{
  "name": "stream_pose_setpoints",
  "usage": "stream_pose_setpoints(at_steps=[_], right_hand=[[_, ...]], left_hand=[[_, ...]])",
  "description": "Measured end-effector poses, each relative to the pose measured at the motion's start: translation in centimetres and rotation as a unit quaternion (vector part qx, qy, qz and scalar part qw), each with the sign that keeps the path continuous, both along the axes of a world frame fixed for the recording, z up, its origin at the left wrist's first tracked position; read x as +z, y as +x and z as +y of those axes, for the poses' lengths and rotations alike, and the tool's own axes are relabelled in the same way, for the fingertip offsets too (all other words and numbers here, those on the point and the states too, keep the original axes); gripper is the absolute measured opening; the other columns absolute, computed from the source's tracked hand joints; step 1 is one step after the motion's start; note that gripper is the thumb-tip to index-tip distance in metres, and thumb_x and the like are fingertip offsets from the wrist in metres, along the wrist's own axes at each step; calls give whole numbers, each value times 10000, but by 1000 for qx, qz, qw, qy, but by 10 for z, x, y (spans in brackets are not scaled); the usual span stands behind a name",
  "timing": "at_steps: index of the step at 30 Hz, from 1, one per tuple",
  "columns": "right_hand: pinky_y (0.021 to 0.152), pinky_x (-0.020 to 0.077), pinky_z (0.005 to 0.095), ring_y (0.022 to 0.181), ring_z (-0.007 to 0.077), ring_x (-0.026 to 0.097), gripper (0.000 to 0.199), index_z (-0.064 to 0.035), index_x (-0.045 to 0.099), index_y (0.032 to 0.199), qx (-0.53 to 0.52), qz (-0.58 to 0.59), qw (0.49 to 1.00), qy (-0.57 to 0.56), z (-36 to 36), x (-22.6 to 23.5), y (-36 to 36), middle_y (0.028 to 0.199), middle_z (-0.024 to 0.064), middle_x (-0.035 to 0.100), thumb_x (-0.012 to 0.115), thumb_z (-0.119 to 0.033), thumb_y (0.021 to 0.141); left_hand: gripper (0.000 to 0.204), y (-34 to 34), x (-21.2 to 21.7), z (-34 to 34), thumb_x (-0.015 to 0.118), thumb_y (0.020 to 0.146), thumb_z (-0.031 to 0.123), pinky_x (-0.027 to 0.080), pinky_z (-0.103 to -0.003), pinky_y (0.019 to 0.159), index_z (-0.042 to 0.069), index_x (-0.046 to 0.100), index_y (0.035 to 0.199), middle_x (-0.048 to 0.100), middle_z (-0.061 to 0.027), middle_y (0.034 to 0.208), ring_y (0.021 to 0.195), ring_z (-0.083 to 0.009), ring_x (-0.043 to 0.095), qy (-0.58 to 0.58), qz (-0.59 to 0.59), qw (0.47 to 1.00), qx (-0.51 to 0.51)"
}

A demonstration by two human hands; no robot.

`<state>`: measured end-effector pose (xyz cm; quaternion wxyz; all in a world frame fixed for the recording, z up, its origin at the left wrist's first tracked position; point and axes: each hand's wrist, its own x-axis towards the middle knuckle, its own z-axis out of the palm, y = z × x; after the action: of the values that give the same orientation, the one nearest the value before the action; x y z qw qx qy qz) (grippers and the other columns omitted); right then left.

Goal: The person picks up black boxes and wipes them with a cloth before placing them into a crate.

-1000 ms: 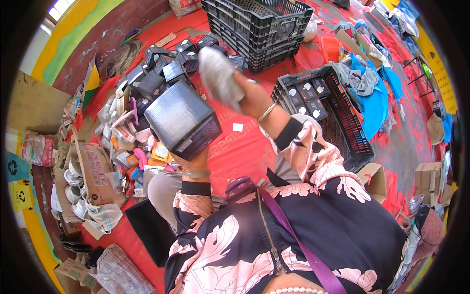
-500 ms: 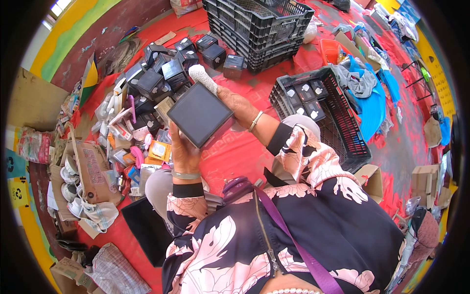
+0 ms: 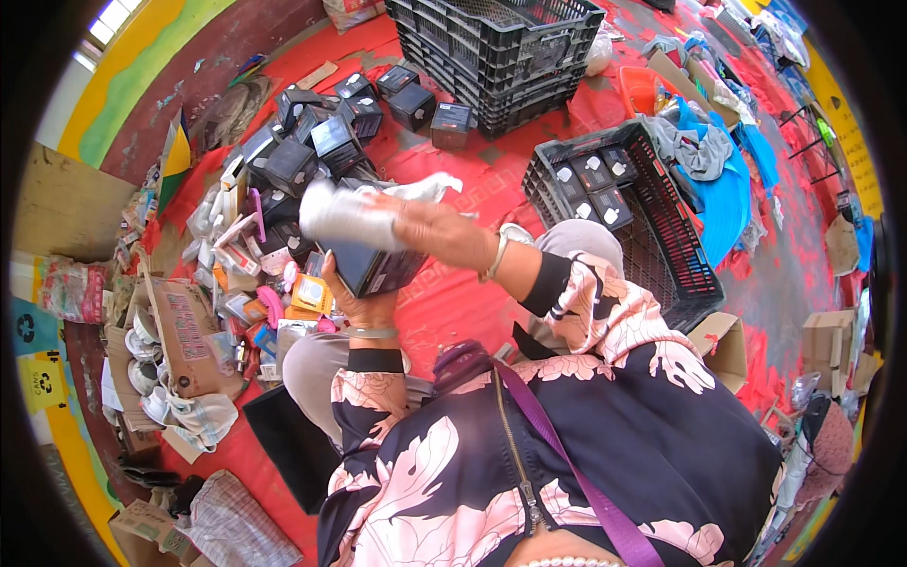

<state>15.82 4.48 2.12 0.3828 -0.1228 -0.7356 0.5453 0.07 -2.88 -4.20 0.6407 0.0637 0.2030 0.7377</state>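
In front of me my left hand grips a black box from its near left side, the thumb along one edge. My right hand presses a white cloth onto the top of that box, hiding most of its upper face. The cloth is smeared by motion, and one loose end trails to the right of the hand. Beyond the hands lies a heap of similar black boxes, several of them tilted against each other.
A black crate at the right holds several black boxes. More black crates stand stacked at the far side. Mixed small goods are piled on the left, beside an open cardboard box. A red sheet covers the floor.
My right hand and the white cloth have swung from the box's far corner left across its top. The box has tilted, showing its printed side. My left hand keeps its hold.
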Motion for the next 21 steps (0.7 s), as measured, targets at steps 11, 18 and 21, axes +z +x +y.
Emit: stream_pose_setpoints(at_steps=[11, 18, 21], right_hand=[[836, 466, 382, 966, 316, 603, 289, -46, 599, 1134, -269, -126, 954, 50, 41, -22, 17, 1056, 155, 636, 501, -205, 914], [743, 482, 222, 814, 98, 602, 262, 16, 594, 1093, -214, 198, 897, -333, 60, 8, 39, 950, 36, 646, 527, -188, 943], [849, 459, 268, 966, 165, 597, 317, -16, 580, 1167, -120, 44, 952, -279, 22, 50, 37, 1058, 63, 637, 550, -226, 930]], left_hand=[[698, 4, 0, -14, 509, 803, 555, 356, -467, 1014, 116, 421, 1339, 479, -100, 1323, 1209, -288, 457, 13, -7, 1000, -15], [674, 16, 26, -11, 484, 821, 548, 343, -459, 1028, 118, 429, 1337, 476, -92, 1329, 1225, -291, 447, 75, 2, 997, 1], [677, 15, 24, -12, 504, 821, 525, 342, -456, 1035, 111, 411, 1348, 462, -90, 1343, 1229, -287, 447, 64, 17, 998, 5]])
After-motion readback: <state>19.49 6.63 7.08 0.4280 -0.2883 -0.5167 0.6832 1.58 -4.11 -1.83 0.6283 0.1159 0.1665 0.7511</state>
